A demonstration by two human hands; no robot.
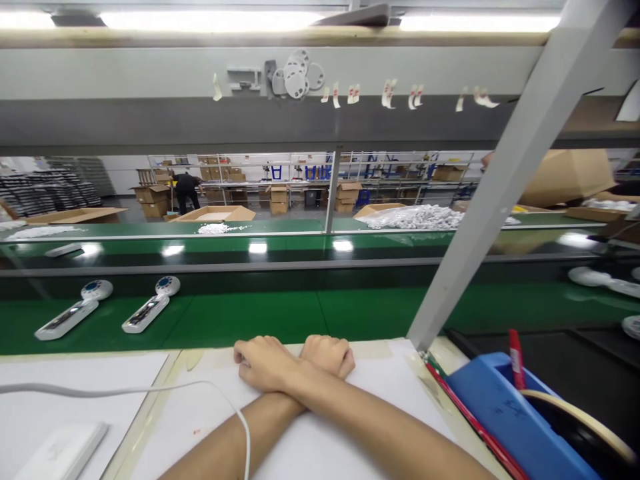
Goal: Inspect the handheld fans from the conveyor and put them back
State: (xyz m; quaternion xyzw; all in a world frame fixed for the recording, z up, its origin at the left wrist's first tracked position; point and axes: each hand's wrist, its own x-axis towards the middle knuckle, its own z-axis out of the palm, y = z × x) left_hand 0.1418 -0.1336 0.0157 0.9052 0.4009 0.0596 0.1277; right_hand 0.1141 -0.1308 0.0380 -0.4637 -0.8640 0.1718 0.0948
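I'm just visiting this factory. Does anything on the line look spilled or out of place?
Yes. Loose white pieces seem to lie straight on the far green conveyor belt, with a bigger heap farther right, not boxed or trayed. Beyond them, a large cardboard box sits visibly tilted.

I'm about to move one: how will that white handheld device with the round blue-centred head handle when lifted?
The white handheld device looks like a rigid moulded shell, so not floppy. Its round head is wider than the handle, so it may feel end-heavy. Lying flat on the smooth green belt, it would probably slide rather than roll if pushed.
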